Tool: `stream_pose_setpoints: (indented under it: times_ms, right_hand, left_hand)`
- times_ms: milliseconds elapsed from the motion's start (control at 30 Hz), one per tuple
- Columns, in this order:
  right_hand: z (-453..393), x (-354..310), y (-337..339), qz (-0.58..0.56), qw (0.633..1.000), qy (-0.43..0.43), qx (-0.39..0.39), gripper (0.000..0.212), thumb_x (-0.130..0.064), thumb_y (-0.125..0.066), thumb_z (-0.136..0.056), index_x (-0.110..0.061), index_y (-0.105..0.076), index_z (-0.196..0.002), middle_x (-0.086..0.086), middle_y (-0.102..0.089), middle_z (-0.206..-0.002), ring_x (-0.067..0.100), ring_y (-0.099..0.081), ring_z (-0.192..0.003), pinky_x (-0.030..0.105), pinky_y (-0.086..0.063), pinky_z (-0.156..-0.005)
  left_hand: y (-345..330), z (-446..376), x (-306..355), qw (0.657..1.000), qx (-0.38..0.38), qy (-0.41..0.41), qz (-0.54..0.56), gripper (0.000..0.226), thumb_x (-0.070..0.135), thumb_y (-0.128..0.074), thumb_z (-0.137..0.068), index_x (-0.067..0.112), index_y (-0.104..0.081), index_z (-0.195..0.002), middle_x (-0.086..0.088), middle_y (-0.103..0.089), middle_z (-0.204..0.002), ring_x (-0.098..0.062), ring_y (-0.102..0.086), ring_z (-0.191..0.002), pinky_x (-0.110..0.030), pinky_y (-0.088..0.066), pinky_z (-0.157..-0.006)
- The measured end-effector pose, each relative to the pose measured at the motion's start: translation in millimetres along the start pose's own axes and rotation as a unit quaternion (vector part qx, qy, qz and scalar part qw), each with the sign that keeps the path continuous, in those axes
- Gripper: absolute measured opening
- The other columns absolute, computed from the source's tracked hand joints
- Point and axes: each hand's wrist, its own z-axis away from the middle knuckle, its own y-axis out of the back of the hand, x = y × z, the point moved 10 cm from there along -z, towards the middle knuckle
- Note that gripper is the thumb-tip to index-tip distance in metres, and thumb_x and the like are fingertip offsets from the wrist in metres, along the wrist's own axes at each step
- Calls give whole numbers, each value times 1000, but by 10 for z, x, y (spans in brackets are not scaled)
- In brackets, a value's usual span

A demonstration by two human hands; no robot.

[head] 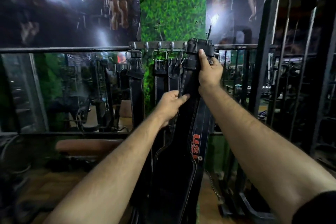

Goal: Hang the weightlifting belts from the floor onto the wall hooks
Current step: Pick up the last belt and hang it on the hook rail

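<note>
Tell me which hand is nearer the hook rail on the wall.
Right. The right hand grips the top of a belt just under the hook rail; the left hand holds the belts lower down, well below it.

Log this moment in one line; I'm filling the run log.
stage: hanging | right hand: grips belt top at hook rail | left hand: steadies strap

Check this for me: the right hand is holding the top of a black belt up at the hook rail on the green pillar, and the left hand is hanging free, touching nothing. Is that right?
Not quite. The head view shows the left hand gripping the belt lower down, not hanging free. The rest holds: the right hand holds the belt's top at the hook rail on the green pillar.
</note>
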Motion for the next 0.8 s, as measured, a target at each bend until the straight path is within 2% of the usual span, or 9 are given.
stream_pose_setpoints:
  times_ms: [67,100,233,333,400,500,633,733,800]
  right_hand:
    - [-94,-23,65,5,1000,-6,8,21,-26,-76,-90,-18,-63,-74,2,-71,-76,14,-69,-70,30,-61,-71]
    - [-126,-25,88,8,1000,-8,9,21,-26,-76,-90,-18,-63,-76,2,-72,-78,14,-70,-72,30,-62,-72]
    - [-148,48,100,22,1000,-5,5,29,-25,-77,-89,-22,-57,-67,-4,-68,-70,7,-66,-65,28,-59,-72]
    - [-106,104,74,28,1000,-13,0,32,-25,-75,-90,-23,-54,-66,-7,-64,-66,3,-62,-59,24,-57,-66]
    - [-84,82,5,10,1000,-15,-12,26,-26,-75,-90,-21,-58,-71,-5,-67,-69,4,-65,-62,26,-59,-69]
    - [-55,41,-47,9,1000,-11,-21,22,-29,-75,-90,-18,-62,-76,-3,-69,-75,7,-66,-67,29,-60,-76]
    - [-66,17,-95,15,999,-9,-40,22,-32,-75,-90,-21,-61,-77,1,-70,-82,14,-67,-75,35,-61,-82]
    - [-52,35,-163,25,998,-9,-55,25,-31,-74,-90,-19,-59,-75,5,-68,-81,20,-65,-78,39,-59,-80]
    - [6,43,-296,33,996,-13,-81,21,-34,-73,-91,-19,-63,-79,6,-71,-84,24,-70,-83,45,-61,-85]
  left_hand:
    - [-101,191,-268,1000,12,14,2,33,34,-71,-92,11,-53,-79,-1,-48,-72,-12,-45,-67,-29,-42,-68]
    - [-181,292,-443,1000,7,28,-6,33,32,-71,-93,13,-50,-76,4,-50,-69,-8,-47,-64,-25,-43,-64]
    - [-336,571,-1047,996,-14,88,-8,27,28,-68,-95,7,-64,-111,-4,-74,-109,-16,-71,-102,-21,-55,-81]
    - [-287,635,-1281,996,-28,81,9,11,13,-69,-94,20,-69,-103,-3,-78,-105,-15,-75,-98,-25,-59,-84]
    - [-156,677,-1407,997,-12,80,9,17,3,-68,-92,14,-69,-104,-6,-77,-103,-21,-75,-95,-28,-60,-84]
    - [-40,686,-1464,995,-31,80,-59,15,-1,-72,-88,7,-66,-99,-4,-74,-92,-8,-70,-79,-17,-56,-72]
    - [148,632,-1250,991,-36,94,-93,15,11,-79,-84,21,-67,-85,6,-69,-75,-8,-62,-70,-26,-48,-70]
    - [218,434,-553,999,31,31,-18,27,26,-66,-97,16,-65,-121,1,-68,-112,-14,-62,-105,-29,-49,-83]
    - [208,212,-51,998,58,-27,16,29,32,-58,-101,15,-62,-124,6,-61,-119,-7,-57,-110,-19,-43,-92]
